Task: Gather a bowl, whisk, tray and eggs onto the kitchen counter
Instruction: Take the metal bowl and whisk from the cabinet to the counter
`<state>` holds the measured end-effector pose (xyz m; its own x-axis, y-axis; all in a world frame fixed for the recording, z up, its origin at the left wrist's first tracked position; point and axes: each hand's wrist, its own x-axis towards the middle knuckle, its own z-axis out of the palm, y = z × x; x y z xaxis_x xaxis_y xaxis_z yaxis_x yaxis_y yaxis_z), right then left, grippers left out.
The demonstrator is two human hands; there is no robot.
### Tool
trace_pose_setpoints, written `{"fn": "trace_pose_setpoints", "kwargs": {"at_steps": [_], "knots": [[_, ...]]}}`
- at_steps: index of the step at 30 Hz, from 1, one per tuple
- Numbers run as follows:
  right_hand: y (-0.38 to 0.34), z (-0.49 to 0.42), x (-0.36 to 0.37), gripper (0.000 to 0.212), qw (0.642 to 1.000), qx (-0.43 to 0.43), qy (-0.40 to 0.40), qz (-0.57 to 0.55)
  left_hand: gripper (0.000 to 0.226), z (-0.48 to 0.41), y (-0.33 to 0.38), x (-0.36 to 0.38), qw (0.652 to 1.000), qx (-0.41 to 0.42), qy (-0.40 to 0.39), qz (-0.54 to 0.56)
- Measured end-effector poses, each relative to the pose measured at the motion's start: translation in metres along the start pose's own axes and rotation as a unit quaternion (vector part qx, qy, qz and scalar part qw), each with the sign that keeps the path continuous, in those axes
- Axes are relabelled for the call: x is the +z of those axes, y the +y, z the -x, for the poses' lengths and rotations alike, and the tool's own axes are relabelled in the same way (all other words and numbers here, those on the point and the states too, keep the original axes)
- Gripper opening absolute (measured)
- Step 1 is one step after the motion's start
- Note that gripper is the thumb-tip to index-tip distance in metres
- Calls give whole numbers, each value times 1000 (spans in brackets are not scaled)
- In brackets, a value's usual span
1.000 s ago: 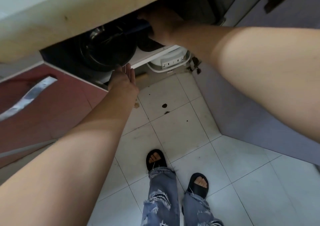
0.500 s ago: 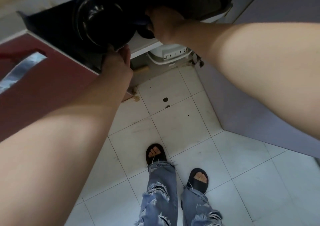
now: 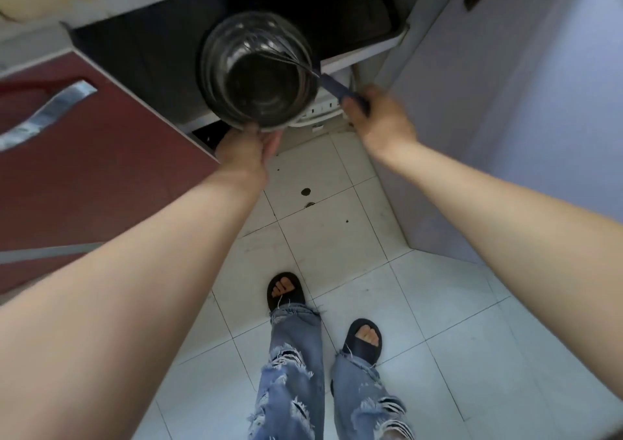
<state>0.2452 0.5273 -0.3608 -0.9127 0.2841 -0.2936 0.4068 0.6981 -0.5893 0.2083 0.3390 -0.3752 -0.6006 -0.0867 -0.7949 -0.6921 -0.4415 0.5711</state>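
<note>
Glass bowl (image 3: 258,71) pinched at near rim by left hand (image 3: 246,151), whisk (image 3: 303,65) handle gripped in right hand (image 3: 379,120); one-handed rim hold risks tipping, dropping onto tiled floor (image 3: 330,237).

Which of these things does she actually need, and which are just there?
Needed:
bowl, held by the left hand
whisk, held by the right hand

Just there:
red door
white appliance on the floor
dark tray-like thing in the cupboard, unclear
</note>
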Motion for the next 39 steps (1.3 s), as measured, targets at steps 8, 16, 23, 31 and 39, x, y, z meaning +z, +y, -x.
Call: {"fn": "trace_pose_setpoints", "kwargs": {"at_steps": [8, 16, 23, 31, 39], "knots": [[19, 138, -55, 28, 993, 106, 48, -30, 36, 123, -51, -20, 996, -28, 43, -78], [2, 258, -119, 31, 976, 170, 73, -115, 17, 266, -48, -41, 987, -4, 22, -161], [-63, 302, -194, 33, 962, 143, 107, -208, 17, 352, 13, -43, 983, 48, 8, -178], [-144, 296, -242, 36, 952, 118, 118, -258, 14, 389, 115, -31, 971, 142, -29, -188], [-220, 259, -255, 37, 946, 96, 132, -279, 13, 386, 213, -28, 963, 189, -68, -179]]}}
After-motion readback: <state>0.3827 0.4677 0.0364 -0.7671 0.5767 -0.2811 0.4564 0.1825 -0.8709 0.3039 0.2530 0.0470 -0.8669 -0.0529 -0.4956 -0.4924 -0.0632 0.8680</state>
